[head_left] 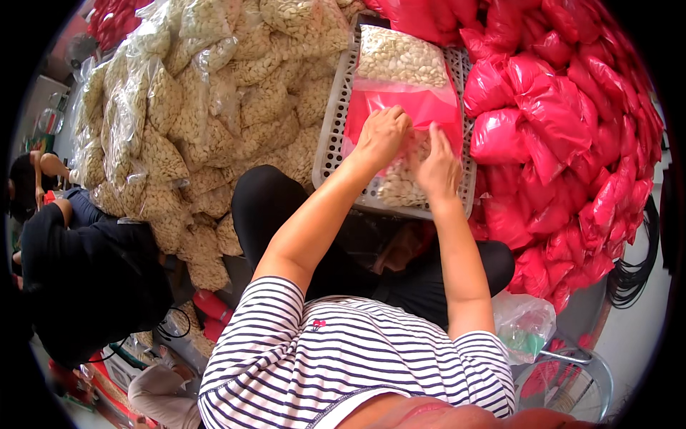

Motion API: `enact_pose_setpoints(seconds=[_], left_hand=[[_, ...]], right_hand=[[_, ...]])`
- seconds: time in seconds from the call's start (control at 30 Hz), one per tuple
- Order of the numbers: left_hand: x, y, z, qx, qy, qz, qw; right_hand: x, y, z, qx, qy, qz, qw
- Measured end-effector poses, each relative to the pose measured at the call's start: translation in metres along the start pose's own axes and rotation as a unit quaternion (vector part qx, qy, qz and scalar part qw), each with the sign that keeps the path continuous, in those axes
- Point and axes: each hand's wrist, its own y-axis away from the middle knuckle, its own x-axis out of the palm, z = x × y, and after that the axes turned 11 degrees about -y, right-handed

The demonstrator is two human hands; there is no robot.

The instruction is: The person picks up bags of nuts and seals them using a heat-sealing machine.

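Observation:
A clear plastic bag of pale, flat seeds, likely pumpkin seeds (402,186), lies at the near end of a white perforated plastic crate (328,140). At its upper end my left hand (383,135) bends its fingers down over the plastic; what the fingertips pinch is hidden. My right hand (440,169) rests along the bag's right side, fingers extended and slightly apart. Red plastic bags (378,102) lie flat beneath both hands. Beyond them is another clear bag of seeds (401,56), lying across the crate's far part.
Clear bags of seeds (214,112) form a large heap to the left. Glossy red filled bags (554,115) are piled high on the right, against the crate. People (91,273) sit at far left. A metal-framed stool (563,375) stands at lower right.

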Motion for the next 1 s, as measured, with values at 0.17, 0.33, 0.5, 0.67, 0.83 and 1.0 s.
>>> enact_pose_setpoints(seconds=[0.17,0.33,0.5,0.67,0.83,1.0], left_hand=[[0.004,0.0,0.0,0.031,0.001,0.044,0.999],[0.002,-0.002,-0.003,0.049,-0.029,0.056,0.997],[-0.011,0.004,0.014,-0.054,-0.031,0.064,0.996],[-0.026,0.016,-0.006,-0.232,-0.045,0.144,0.961],[-0.01,0.013,-0.008,-0.307,-0.009,0.209,0.928],[0.005,-0.037,0.027,-0.44,0.271,0.11,0.849]], right_hand=[[-0.042,0.083,0.025,0.048,0.026,0.276,0.96],[0.009,0.018,-0.014,0.012,0.098,0.168,0.981],[0.03,0.003,-0.036,0.003,0.079,0.178,0.981],[-0.033,0.021,-0.077,0.173,0.053,0.065,0.981],[-0.008,-0.007,-0.111,0.187,0.024,0.124,0.974],[-0.026,-0.113,-0.114,0.146,0.047,0.068,0.986]])
